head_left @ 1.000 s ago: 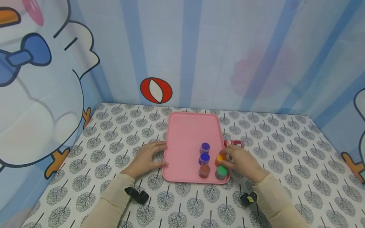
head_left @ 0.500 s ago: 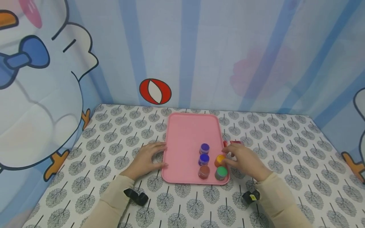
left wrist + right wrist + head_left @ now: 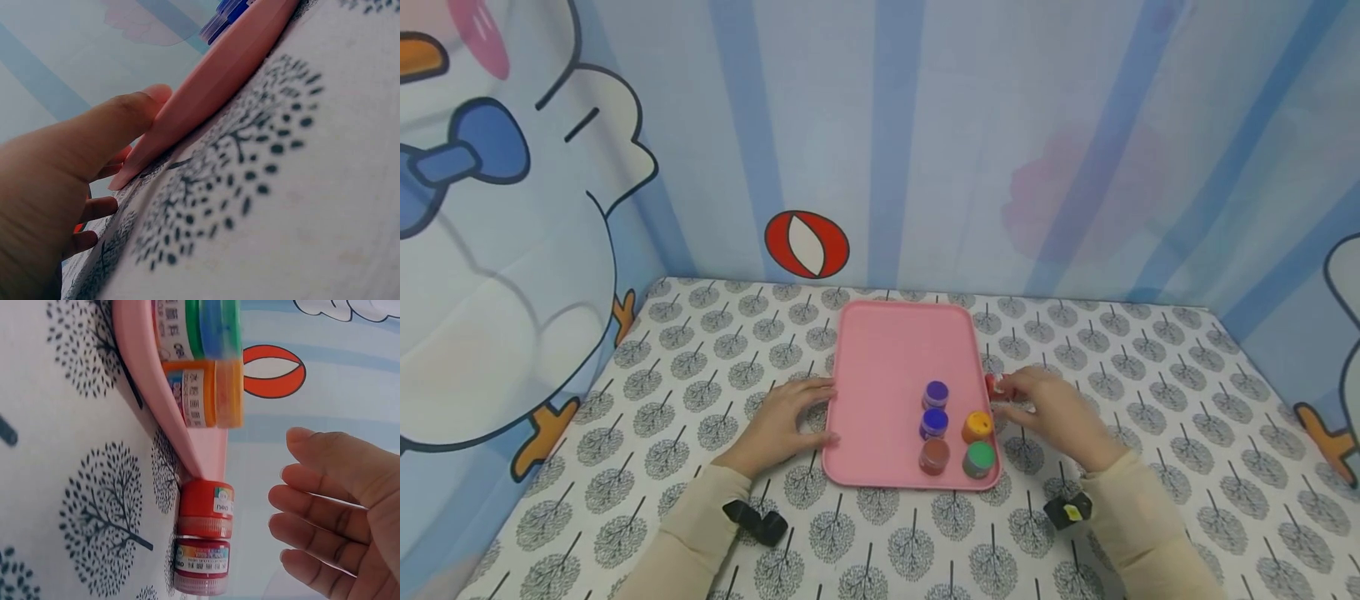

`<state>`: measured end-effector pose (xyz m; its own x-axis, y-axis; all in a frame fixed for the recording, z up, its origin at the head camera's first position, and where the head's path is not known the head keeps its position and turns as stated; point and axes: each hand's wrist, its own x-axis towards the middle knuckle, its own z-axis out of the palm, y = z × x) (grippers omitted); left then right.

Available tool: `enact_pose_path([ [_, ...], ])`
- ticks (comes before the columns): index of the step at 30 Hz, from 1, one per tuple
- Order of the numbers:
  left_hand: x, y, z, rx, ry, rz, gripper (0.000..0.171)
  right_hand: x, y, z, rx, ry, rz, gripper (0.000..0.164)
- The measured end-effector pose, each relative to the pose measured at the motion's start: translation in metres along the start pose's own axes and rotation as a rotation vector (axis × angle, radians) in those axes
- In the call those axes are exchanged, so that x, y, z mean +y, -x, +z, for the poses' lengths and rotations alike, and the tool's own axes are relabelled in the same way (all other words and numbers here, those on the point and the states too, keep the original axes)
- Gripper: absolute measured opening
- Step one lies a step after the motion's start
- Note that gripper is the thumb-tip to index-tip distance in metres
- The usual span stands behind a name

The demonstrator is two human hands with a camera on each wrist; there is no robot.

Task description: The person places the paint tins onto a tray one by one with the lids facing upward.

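Note:
The pink tray (image 3: 895, 358) holds several small paint jars: a purple jar (image 3: 936, 395), a blue jar (image 3: 933, 423), a brown jar (image 3: 934, 457), an orange jar (image 3: 977, 427) and a green jar (image 3: 978, 459). My left hand (image 3: 782, 421) rests at the tray's left edge, thumb touching the rim in the left wrist view. Just off the right edge, a red jar (image 3: 206, 509) and a crimson jar (image 3: 202, 565) lie on their sides, end to end. Over them hovers my right hand (image 3: 1051, 410), fingers loosely bent and apart from both jars in the right wrist view.
A tree-patterned cloth (image 3: 1150, 467) covers the table around the tray. Behind it hangs a printed blue and white curtain (image 3: 970, 167). A black wrist camera (image 3: 1067, 510) sits on the right wrist, another black camera (image 3: 756, 522) on the left.
My right hand has come away from the orange jar and moved right, over the red jars beside the tray. The orange jar stays on the tray. The left hand has kept its place.

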<state>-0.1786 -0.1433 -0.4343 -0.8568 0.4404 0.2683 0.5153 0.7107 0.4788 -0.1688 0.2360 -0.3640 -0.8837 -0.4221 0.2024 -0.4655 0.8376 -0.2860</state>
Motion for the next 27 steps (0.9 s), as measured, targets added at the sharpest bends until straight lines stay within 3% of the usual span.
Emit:
enact_pose_path([
  [11,0.002,0.001,-0.002,-0.011,-0.004,-0.01,0.066,0.012,-0.002,-0.006,0.042,0.002,0.033,0.024],
  [27,0.0,0.001,-0.001,0.003,-0.002,0.01,0.066,0.034,0.0,-0.006,0.015,-0.056,0.126,0.032],
])
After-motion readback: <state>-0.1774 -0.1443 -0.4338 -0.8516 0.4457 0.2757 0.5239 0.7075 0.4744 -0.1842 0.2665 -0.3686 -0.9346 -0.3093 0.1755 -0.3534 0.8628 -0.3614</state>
